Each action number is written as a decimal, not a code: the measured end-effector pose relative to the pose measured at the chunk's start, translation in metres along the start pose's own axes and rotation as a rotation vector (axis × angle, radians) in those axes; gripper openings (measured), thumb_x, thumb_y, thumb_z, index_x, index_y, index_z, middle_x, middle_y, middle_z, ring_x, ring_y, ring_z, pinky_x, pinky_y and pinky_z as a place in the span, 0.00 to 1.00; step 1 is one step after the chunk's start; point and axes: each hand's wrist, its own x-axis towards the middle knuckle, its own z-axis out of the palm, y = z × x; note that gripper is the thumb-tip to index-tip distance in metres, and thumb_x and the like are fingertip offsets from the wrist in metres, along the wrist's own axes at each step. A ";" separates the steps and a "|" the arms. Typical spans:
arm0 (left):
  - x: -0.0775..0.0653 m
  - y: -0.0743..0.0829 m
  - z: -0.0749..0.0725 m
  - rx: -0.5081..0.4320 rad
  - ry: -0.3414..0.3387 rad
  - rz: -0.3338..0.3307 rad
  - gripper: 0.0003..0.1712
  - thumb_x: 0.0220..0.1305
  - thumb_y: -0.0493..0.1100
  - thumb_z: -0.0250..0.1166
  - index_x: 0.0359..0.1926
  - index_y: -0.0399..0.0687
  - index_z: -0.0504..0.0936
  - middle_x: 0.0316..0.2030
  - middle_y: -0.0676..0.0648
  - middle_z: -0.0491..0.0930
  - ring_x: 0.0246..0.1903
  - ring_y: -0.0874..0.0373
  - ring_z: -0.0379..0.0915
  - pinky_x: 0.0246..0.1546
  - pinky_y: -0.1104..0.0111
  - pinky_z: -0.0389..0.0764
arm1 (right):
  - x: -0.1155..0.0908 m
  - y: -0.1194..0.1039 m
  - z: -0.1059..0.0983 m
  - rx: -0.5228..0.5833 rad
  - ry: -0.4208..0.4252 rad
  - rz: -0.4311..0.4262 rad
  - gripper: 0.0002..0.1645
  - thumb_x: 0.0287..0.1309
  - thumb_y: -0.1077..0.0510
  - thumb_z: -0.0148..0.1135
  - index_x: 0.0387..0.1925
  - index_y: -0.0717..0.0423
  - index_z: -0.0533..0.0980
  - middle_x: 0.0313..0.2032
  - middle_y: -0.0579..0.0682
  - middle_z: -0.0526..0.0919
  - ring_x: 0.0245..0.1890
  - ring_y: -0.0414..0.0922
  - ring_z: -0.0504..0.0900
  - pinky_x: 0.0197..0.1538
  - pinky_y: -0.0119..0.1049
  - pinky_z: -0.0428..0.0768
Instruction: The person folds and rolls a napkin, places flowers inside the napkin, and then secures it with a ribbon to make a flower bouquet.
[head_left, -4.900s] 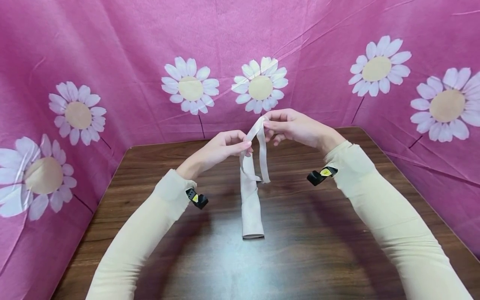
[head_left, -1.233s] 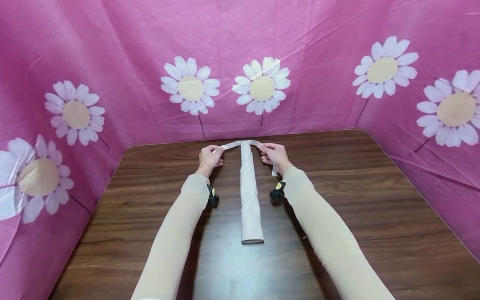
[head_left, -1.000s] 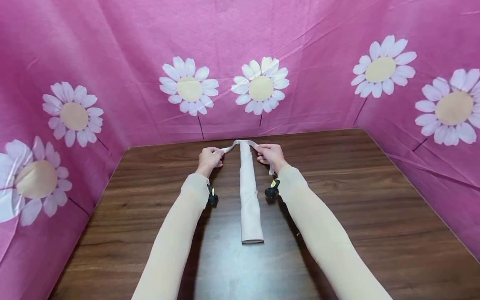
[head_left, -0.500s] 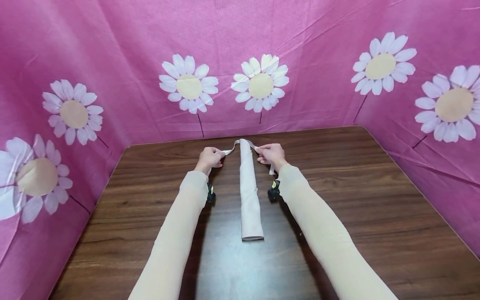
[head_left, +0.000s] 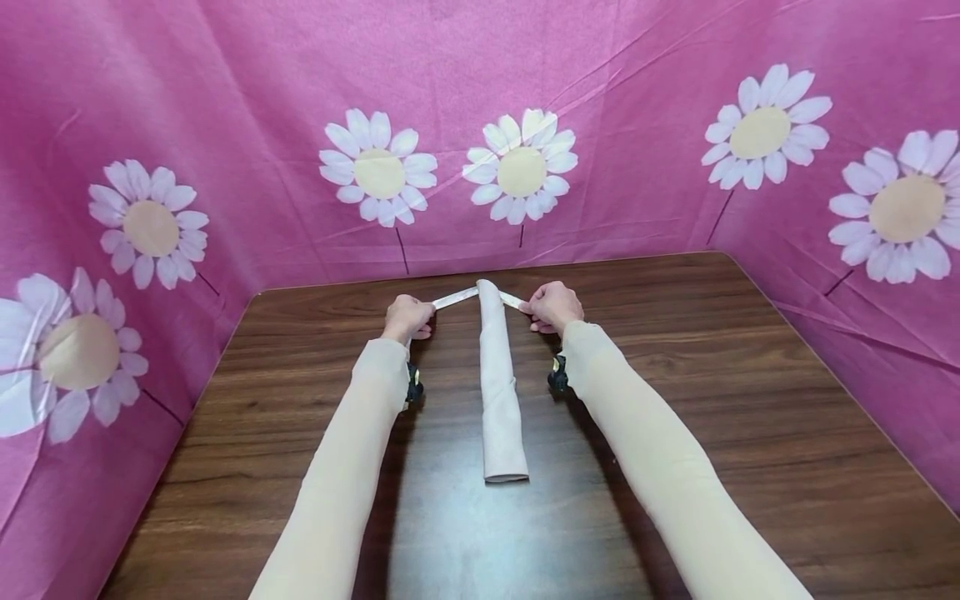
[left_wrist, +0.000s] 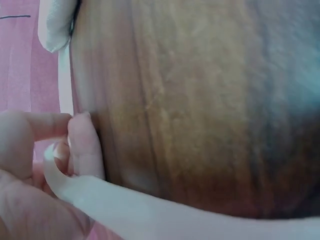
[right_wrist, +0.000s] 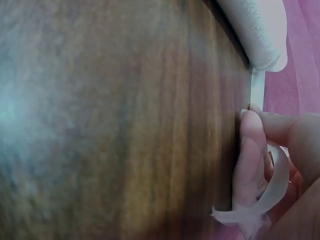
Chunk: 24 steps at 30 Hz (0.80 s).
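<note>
A pale, flattened roll of cloth (head_left: 500,392) lies lengthwise on the table, its far end near the back edge. A narrow off-white ribbon (head_left: 456,297) runs out to both sides from that far end, drawn straight. My left hand (head_left: 408,318) pinches one side between thumb and fingertip. On the other side, my right hand (head_left: 557,307) pinches the ribbon close to the roll. In the left wrist view the ribbon's loose tail (left_wrist: 150,207) trails past the palm. The right wrist view has a frayed tail (right_wrist: 274,192) curling below the fingers. Where the ribbon meets the roll is hidden.
The brown wood-grain table (head_left: 300,467) spreads to both sides of the roll. A pink cloth backdrop (head_left: 450,67) with printed daisies rises right behind its back edge and along the sides. A black wrist camera (head_left: 415,385) sits below each hand.
From raised together above the roll, both hands have come down and spread to either side of its far end. In the last half second they part further and the slack ribbon straightens.
</note>
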 end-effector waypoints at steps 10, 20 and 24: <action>-0.006 -0.009 -0.021 -0.054 -0.030 -0.034 0.09 0.64 0.36 0.66 0.39 0.34 0.76 0.35 0.41 0.77 0.16 0.64 0.78 0.25 0.73 0.83 | 0.001 0.009 -0.017 -0.050 -0.040 -0.029 0.16 0.57 0.51 0.76 0.35 0.58 0.82 0.19 0.45 0.82 0.15 0.35 0.79 0.24 0.31 0.81; -0.019 -0.016 -0.033 0.188 -0.118 0.020 0.12 0.64 0.44 0.70 0.38 0.36 0.82 0.20 0.50 0.77 0.17 0.64 0.74 0.22 0.74 0.80 | -0.007 0.017 -0.034 -0.055 -0.158 -0.057 0.18 0.52 0.50 0.80 0.33 0.58 0.82 0.20 0.45 0.81 0.18 0.37 0.78 0.25 0.32 0.80; -0.024 -0.021 -0.037 0.259 -0.133 0.051 0.13 0.63 0.46 0.70 0.34 0.39 0.83 0.20 0.51 0.74 0.17 0.64 0.72 0.22 0.74 0.79 | -0.012 0.020 -0.038 -0.082 -0.194 -0.080 0.16 0.52 0.50 0.79 0.32 0.57 0.83 0.21 0.46 0.80 0.19 0.38 0.77 0.25 0.33 0.78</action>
